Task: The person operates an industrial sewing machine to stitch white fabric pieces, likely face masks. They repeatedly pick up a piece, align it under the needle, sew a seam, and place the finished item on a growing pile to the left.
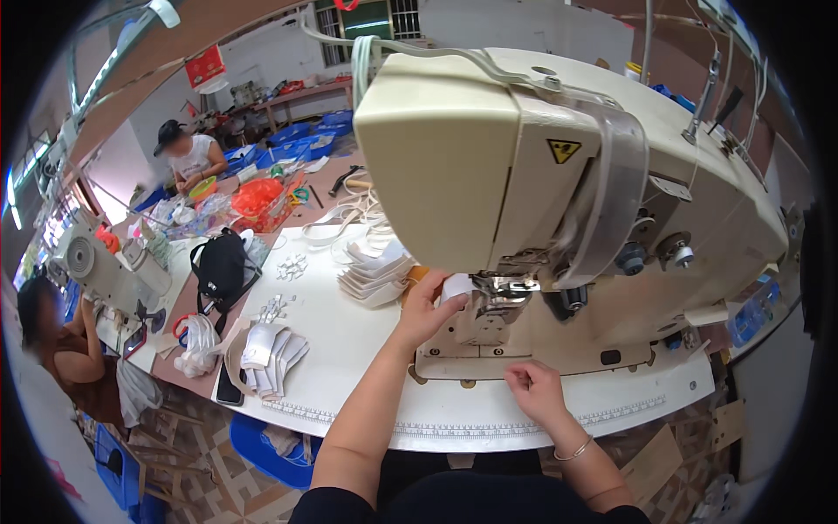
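A large cream sewing machine (445, 175) fills the middle and right of the head view. My left hand (429, 307) is closed on a small white fabric piece (456, 286) at the machine's presser foot (504, 295). Part of that piece is hidden behind my fingers. My right hand (534, 389) rests near the front of the machine bed with its fingers curled together; whether anything is in them is hidden. Just left of my left hand lies a fanned stack of white fabric pieces (375, 275), with an orange-brown item (417, 278) behind my fingers.
Left on the table (336, 367) lie another stack of white pieces (269, 354), a phone (230, 387) and a black bag (225, 269). A ruler strip (489, 430) runs along the front edge. A blue bin (271, 450) stands below. Two people sit at the left, one at another sewing machine (87, 262).
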